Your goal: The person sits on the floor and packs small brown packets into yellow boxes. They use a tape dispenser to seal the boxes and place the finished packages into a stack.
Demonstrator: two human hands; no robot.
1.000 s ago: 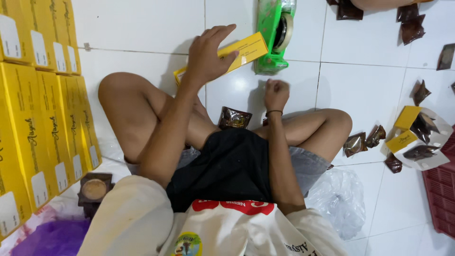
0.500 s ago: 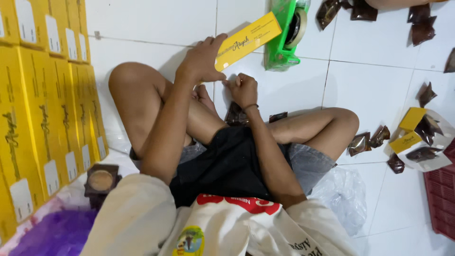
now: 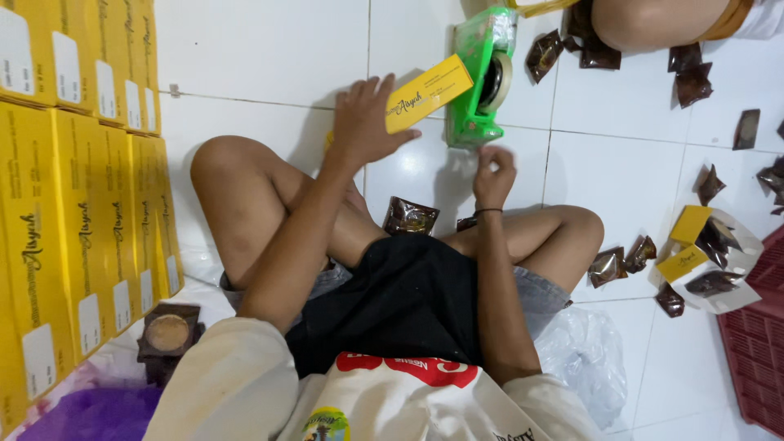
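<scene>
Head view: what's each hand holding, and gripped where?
Left hand grips the yellow box at its near end, fingers over the top face. Right hand is pinched near the green tape dispenser; whether it holds tape cannot be told.

1. One view only: a head-worn camera looked steeply down over the wearer's chest and crossed legs onto the white tiled floor [image 3: 261,49].
2. It faced forward and down; the left hand [image 3: 363,122] gripping a yellow box [image 3: 425,94] sat upper centre.
3. Range was close, about arm's reach.
4. No second view existed, so nothing was shared.
</scene>
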